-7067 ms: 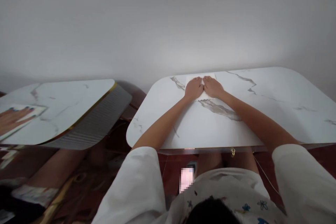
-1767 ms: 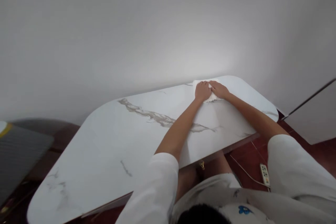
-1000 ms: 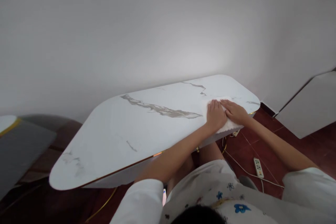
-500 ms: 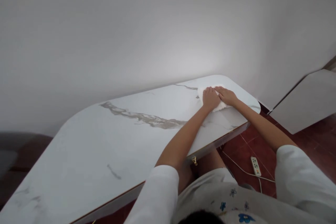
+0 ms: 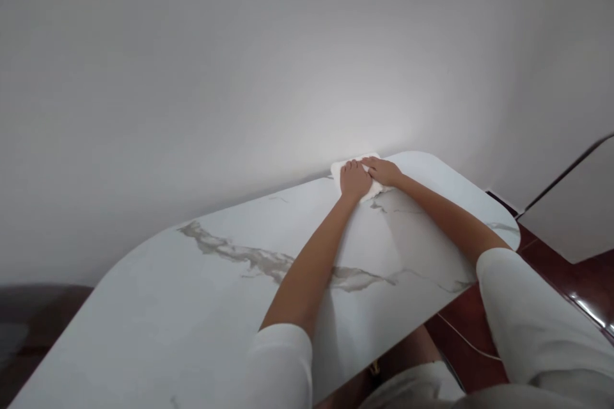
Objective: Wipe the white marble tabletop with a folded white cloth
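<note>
A folded white cloth (image 5: pixel 338 172) lies against the white marbled tabletop (image 5: pixel 163 307), at its far edge by the wall. My left hand (image 5: pixel 355 179) presses down on the cloth, with its fingers bent over it. Close beside it, my right hand (image 5: pixel 384 172) bears on the cloth's right part, its fingers reaching toward the left hand's fingertips. Both hands grip the cloth against the surface, and they hide much of it. Grey-brown veins run across the tabletop near my forearms.
A pale wall (image 5: pixel 268 64) rises right behind the table. At the right, a light panel (image 5: pixel 575 211) stands over the dark red tiled floor (image 5: pixel 542 246). A white cable (image 5: pixel 467 339) runs across the floor below the table's near edge. Something dark and blurred sits at the far left.
Both hands have pushed the cloth away from me and to the left, up to the table's wall-side edge. My view has shifted, and the power strip on the floor is out of sight.
</note>
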Demonstrator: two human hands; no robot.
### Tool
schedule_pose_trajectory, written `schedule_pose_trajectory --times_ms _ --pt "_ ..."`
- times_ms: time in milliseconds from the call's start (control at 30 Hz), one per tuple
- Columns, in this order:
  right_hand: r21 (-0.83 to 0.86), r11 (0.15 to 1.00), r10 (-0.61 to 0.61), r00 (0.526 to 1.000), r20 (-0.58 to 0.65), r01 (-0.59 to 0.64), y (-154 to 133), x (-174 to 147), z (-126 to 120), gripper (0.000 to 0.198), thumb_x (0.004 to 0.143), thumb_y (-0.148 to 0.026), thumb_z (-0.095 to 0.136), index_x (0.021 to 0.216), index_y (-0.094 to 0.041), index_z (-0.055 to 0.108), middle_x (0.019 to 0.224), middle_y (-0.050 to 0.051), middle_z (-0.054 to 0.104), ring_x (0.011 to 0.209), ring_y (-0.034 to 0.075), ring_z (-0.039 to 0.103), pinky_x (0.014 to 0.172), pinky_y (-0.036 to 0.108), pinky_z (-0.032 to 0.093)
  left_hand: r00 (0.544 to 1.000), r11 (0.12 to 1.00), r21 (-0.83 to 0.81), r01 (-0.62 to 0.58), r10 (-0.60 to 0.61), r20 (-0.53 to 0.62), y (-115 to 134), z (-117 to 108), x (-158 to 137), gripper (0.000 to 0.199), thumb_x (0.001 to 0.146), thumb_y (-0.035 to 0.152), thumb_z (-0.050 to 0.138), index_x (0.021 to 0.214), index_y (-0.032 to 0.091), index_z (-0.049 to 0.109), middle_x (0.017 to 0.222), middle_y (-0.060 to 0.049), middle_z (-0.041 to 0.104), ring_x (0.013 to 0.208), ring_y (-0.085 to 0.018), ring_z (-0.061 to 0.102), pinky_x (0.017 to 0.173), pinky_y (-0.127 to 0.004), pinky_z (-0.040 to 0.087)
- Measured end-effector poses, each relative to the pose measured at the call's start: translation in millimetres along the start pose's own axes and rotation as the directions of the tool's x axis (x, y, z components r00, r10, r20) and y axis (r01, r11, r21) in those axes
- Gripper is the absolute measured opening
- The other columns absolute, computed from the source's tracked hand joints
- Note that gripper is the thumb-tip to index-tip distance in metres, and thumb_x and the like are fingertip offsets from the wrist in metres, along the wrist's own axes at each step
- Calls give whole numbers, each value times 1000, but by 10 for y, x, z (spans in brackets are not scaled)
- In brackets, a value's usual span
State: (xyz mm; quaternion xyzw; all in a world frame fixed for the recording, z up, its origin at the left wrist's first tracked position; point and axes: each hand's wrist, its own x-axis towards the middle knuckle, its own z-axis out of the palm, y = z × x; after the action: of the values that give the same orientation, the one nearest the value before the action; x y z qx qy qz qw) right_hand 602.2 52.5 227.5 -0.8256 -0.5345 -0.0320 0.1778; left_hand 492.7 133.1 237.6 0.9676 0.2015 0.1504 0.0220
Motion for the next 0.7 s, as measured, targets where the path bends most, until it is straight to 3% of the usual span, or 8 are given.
schedule_pose_trajectory --times_ms 167,333,533,700 --pt "24 996 -80 997 -7 80 390 93 -78 53 88 -17 34 140 -19 47 144 3 50 135 19 42 113 38 34 999 999 -32 15 -17 -50 242 93 238 44 93 24 34 125 2 53 129 -20 55 123 -29 46 104 -40 30" --pt "2 1000 12 1000 -5 -12 710 -167 -149 55 90 -21 30 143 -16 43 150 4 41 141 21 33 118 42 26 994 996 -73 -50 43 -96 569 163 241 47 91 24 35 128 0 52 132 -20 54 125 -29 45 106 -38 29" --pt "-8 999 43 999 -12 -43 778 -727 -254 56 91 -24 28 146 -19 39 152 1 38 142 22 29 119 44 25 991 991 -87 -98 90 -95 916 141 -81 52 91 24 34 134 -1 47 140 -21 49 130 -29 41 110 -38 26" --pt "-29 999 23 1000 -17 -23 555 -1270 -347 56 93 -28 27 148 -23 36 152 -2 37 143 21 26 119 45 24 990 988 -77 -135 131 -56 1105 6 -558 52 92 25 32 136 1 45 142 -21 46 132 -29 40 110 -42 27"
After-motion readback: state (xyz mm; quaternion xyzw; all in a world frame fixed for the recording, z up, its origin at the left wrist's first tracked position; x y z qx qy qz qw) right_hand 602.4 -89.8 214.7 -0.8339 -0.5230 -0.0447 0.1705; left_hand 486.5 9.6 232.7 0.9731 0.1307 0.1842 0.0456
